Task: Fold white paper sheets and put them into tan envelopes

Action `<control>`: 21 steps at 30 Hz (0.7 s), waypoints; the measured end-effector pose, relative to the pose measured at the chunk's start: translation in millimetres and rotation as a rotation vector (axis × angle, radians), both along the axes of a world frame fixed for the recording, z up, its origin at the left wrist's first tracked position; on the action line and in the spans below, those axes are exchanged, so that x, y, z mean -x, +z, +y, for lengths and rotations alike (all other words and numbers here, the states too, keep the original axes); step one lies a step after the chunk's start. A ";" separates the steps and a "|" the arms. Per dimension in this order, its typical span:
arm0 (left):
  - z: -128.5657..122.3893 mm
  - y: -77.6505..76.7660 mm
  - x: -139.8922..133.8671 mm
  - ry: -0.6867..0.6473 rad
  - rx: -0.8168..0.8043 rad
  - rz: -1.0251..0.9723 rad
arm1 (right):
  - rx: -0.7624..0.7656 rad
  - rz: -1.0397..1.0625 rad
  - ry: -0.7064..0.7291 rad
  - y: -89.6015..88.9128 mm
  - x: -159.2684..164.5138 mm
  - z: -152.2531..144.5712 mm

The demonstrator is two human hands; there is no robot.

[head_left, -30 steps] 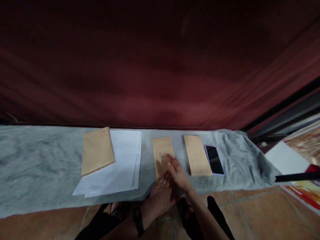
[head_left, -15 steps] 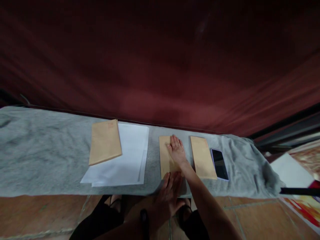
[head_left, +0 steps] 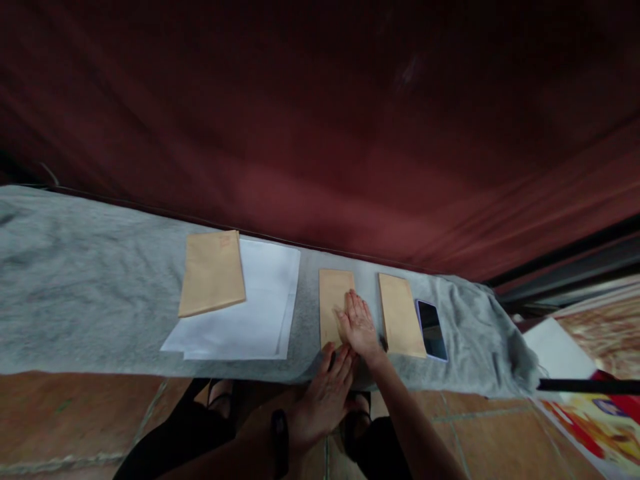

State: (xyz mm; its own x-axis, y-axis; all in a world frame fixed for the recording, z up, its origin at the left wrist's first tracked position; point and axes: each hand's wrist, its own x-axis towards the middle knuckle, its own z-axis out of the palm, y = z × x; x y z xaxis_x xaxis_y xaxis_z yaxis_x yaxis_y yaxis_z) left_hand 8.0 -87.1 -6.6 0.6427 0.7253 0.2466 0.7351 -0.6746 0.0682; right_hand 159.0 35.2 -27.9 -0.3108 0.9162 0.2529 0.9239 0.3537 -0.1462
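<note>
A brown paper envelope (head_left: 330,293) lies flat on the grey cloth straight ahead of me. My right hand (head_left: 359,325) rests on its right side, fingers stretched out and pointing away. At the envelope's near edge, my left hand (head_left: 327,387) lies with its fingers extended, the fingertips touching the paper close to my right hand. Neither hand grips anything. To the right sits a second batch of brown envelopes (head_left: 401,317). More brown envelopes (head_left: 213,273) lie at the left, on top of white paper sheets (head_left: 265,300).
The grey cloth (head_left: 100,280) covers a long narrow surface against a dark red wall-like panel (head_left: 310,167). A phone (head_left: 431,330) lies right of the envelopes. Below are the tiled floor (head_left: 75,420) and my feet. A black bar (head_left: 590,385) juts in at the right.
My right hand has slid toward me along the envelope, from near its far end to its middle right edge. My left hand stays at the near edge. The view has tilted slightly.
</note>
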 end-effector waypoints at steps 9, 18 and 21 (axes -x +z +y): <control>-0.9 -0.3 2.0 -0.030 0.047 -0.017 | 0.065 0.042 0.054 3.4 -15.8 -45.3; -3.3 -13.4 1.0 0.040 -0.034 -0.066 | 0.003 0.048 0.067 9.3 -20.4 -99.9; -4.7 -17.9 0.2 0.102 -0.031 -0.077 | 0.021 0.061 0.093 14.8 -20.6 -118.4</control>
